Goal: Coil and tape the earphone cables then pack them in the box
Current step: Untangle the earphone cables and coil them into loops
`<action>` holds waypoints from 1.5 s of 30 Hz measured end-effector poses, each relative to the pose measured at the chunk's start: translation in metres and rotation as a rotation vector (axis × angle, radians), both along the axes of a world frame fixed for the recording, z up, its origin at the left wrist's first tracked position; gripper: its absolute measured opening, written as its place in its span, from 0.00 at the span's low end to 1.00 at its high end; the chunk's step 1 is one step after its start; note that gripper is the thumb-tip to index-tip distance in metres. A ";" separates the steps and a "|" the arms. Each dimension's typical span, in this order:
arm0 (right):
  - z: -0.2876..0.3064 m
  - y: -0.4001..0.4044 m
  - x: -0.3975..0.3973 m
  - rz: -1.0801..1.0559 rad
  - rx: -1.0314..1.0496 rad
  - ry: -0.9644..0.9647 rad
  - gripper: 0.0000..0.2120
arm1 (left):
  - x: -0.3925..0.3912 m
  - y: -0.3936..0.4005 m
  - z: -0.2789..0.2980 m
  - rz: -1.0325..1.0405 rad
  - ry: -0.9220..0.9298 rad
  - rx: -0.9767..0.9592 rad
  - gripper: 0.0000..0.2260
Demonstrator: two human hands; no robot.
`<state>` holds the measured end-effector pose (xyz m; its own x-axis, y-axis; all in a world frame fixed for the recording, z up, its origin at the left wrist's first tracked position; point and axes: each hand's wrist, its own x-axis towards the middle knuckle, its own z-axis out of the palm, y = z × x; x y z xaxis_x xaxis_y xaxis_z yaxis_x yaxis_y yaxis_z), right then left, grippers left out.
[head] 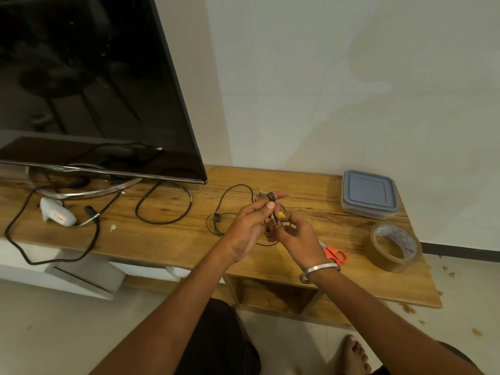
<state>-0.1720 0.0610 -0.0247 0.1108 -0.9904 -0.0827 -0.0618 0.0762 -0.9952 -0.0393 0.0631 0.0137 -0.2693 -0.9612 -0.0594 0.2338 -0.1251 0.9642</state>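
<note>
A thin black earphone cable (226, 197) trails in loops over the wooden table (176, 239), with its inline remote left of my hands. My left hand (250, 226) has several turns of the cable wound around its extended fingers. My right hand (296, 238), wearing a metal bangle, pinches the cable just below, near small yellow earbud tips (282, 215). A grey lidded plastic box (369, 194) stands shut at the back right. A roll of brown tape (392, 247) lies on the right end of the table.
Orange-handled scissors (335, 254) lie partly hidden behind my right wrist. A large TV (89, 85) on a curved stand fills the left, with a thick black power cable (165, 204) looped below it. A white device (56, 213) lies at the far left.
</note>
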 end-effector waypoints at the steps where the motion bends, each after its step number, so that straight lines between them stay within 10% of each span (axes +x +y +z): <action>1: 0.001 0.001 0.000 0.008 0.018 -0.031 0.10 | 0.001 0.000 0.001 -0.004 -0.007 -0.005 0.11; 7: -0.002 0.001 0.004 0.031 0.221 -0.408 0.10 | 0.003 -0.004 0.002 -0.036 -0.103 -0.059 0.13; 25: -0.002 -0.016 -0.002 -0.270 0.290 -0.720 0.14 | -0.005 -0.042 -0.015 0.039 -0.111 -0.061 0.11; 45: -0.046 -0.124 -0.058 -0.598 0.029 0.317 0.10 | -0.102 -0.147 -0.089 0.455 -0.861 0.035 0.14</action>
<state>-0.2305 -0.0629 -0.0708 -0.4893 -0.8707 -0.0487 -0.2894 0.2148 -0.9328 -0.1418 -0.0843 -0.0756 0.2764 -0.9566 -0.0928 -0.5162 -0.2292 0.8253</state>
